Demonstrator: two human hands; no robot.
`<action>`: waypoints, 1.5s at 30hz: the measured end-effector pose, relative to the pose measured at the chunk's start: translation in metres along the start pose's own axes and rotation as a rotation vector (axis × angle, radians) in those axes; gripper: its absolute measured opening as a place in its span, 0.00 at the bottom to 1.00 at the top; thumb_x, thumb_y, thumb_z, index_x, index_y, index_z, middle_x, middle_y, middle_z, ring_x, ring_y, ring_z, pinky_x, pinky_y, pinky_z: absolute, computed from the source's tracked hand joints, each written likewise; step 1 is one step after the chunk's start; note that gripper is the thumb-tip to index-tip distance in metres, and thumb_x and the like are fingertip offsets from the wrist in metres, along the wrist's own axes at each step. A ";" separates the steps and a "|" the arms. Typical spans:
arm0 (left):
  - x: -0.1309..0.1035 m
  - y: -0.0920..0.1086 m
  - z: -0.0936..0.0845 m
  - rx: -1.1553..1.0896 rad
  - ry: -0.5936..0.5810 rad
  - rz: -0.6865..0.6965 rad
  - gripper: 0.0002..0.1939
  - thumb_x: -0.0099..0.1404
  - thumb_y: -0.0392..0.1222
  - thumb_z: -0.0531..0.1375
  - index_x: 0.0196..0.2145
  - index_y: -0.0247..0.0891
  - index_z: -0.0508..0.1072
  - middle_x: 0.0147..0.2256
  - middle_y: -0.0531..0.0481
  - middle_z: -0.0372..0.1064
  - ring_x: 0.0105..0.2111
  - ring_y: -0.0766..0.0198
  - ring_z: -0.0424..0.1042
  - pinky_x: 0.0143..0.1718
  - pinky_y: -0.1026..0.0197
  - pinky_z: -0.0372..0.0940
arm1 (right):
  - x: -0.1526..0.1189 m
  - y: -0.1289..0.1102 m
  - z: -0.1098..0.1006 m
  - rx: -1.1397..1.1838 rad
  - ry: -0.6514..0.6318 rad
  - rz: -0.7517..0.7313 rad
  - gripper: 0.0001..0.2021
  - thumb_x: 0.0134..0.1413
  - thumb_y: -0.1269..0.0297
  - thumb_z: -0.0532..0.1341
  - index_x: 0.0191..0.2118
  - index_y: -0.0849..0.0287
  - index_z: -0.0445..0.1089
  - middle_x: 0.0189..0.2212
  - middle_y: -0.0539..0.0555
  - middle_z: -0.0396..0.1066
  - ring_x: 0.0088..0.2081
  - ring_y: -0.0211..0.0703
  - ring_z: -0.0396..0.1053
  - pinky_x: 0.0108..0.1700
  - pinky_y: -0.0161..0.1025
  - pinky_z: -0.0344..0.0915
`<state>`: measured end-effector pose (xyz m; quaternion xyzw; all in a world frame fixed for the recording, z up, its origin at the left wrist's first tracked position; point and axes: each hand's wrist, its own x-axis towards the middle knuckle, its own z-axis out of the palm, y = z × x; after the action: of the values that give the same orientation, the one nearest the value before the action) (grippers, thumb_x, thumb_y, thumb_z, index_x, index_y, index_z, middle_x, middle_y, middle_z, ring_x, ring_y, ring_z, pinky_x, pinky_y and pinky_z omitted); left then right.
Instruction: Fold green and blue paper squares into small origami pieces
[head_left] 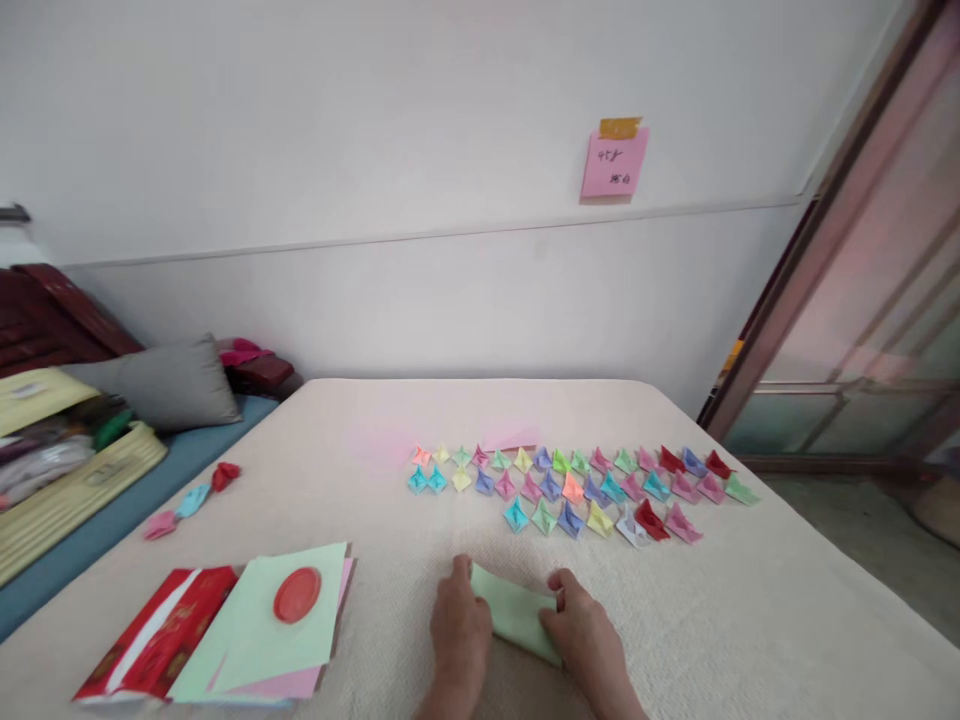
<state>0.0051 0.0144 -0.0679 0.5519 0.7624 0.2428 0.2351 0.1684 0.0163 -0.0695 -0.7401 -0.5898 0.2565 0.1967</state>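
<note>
A light green sheet of paper (516, 612), folded into a narrow strip, is held low over the near middle of the table. My left hand (459, 625) pinches its left end between thumb and fingers. At the other end, my right hand (583, 625) grips the strip the same way. Beyond my hands, several small folded paper boats (571, 488) in many colours stand in three rows. To the left lies a stack of coloured paper (251, 640), pale green on top, with a round red lid (297, 595) resting on it.
A red packet (161, 630) lies left of the paper stack. Three crumpled-looking folded papers (193, 500) sit near the table's left edge. A grey cushion (165, 385) and a yellow box (82, 490) are on the seat at left. A pink note (615, 165) is taped to the wall.
</note>
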 end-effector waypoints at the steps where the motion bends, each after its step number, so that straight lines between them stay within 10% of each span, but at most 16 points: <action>1: -0.001 0.001 0.001 0.029 0.014 0.023 0.28 0.55 0.21 0.48 0.52 0.34 0.65 0.44 0.39 0.70 0.46 0.52 0.66 0.45 0.56 0.57 | -0.001 0.000 0.000 -0.024 0.000 -0.007 0.13 0.45 0.74 0.54 0.38 0.56 0.66 0.26 0.53 0.73 0.30 0.47 0.72 0.27 0.37 0.54; 7: -0.008 0.004 0.001 0.169 0.000 0.230 0.24 0.60 0.23 0.46 0.50 0.34 0.69 0.48 0.36 0.64 0.49 0.47 0.61 0.50 0.48 0.53 | -0.007 -0.002 0.005 -0.134 0.014 -0.156 0.15 0.51 0.72 0.52 0.45 0.54 0.66 0.49 0.59 0.66 0.48 0.53 0.67 0.30 0.38 0.60; 12: -0.017 0.008 0.000 0.224 -0.220 0.497 0.17 0.63 0.30 0.47 0.40 0.34 0.74 0.42 0.39 0.70 0.45 0.51 0.64 0.50 0.51 0.56 | -0.008 0.001 0.018 -0.249 -0.068 -0.450 0.14 0.53 0.75 0.49 0.31 0.53 0.70 0.34 0.55 0.70 0.38 0.46 0.69 0.32 0.37 0.61; 18: -0.045 0.010 -0.007 0.236 -0.339 0.607 0.26 0.63 0.40 0.52 0.58 0.27 0.61 0.53 0.30 0.63 0.53 0.41 0.60 0.54 0.40 0.51 | -0.006 0.008 0.019 -0.110 -0.092 -0.479 0.14 0.52 0.74 0.48 0.31 0.54 0.69 0.33 0.55 0.71 0.37 0.45 0.71 0.38 0.37 0.65; 29: -0.073 -0.012 -0.036 0.135 -0.447 0.482 0.42 0.62 0.63 0.49 0.65 0.34 0.47 0.66 0.32 0.31 0.65 0.40 0.30 0.59 0.32 0.28 | -0.006 0.039 0.040 -0.183 0.090 -0.656 0.15 0.56 0.67 0.52 0.43 0.59 0.73 0.43 0.61 0.74 0.42 0.52 0.72 0.44 0.44 0.67; 45: -0.090 -0.019 -0.050 0.145 -0.359 0.452 0.42 0.58 0.69 0.49 0.64 0.47 0.51 0.67 0.39 0.29 0.66 0.45 0.27 0.61 0.37 0.26 | -0.032 0.013 0.013 -0.259 0.065 -0.546 0.17 0.55 0.68 0.52 0.47 0.56 0.71 0.47 0.58 0.72 0.43 0.52 0.70 0.40 0.44 0.65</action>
<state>-0.0144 -0.0827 -0.0330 0.7573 0.5815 0.1322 0.2662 0.1645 -0.0178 -0.0830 -0.5808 -0.7882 0.0930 0.1809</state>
